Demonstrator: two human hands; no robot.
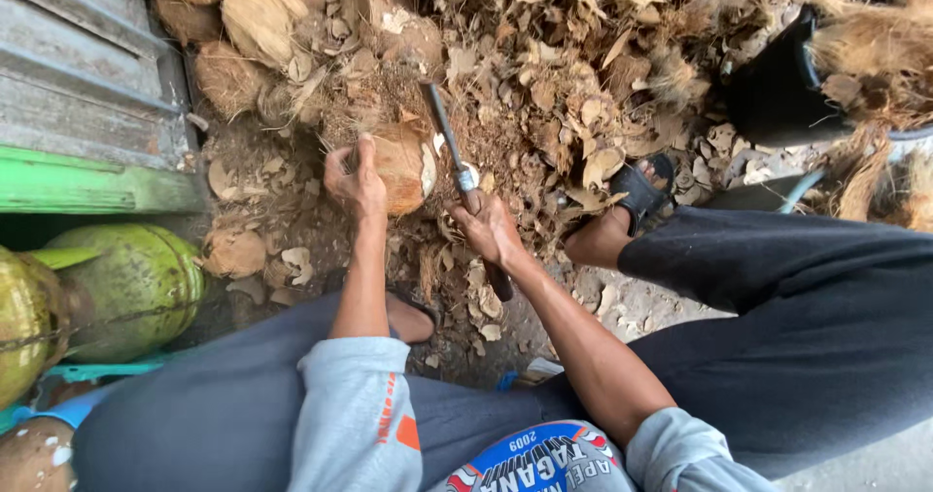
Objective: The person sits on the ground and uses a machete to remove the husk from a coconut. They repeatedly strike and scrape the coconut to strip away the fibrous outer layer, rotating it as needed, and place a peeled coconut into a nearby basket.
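Left hand (355,181) clamped over top of husked coconut (403,167), steadying it on ground among husk scraps (544,94). Right hand (489,230) fisted round handle of machete (455,167), blade angled up beside coconut, near left fingers. Sandalled foot (622,215) just right of blade. Green coconuts (126,283) at left. Risk, as I judge: blade glancing off round shell toward holding fingers; loose scraps letting coconut roll.
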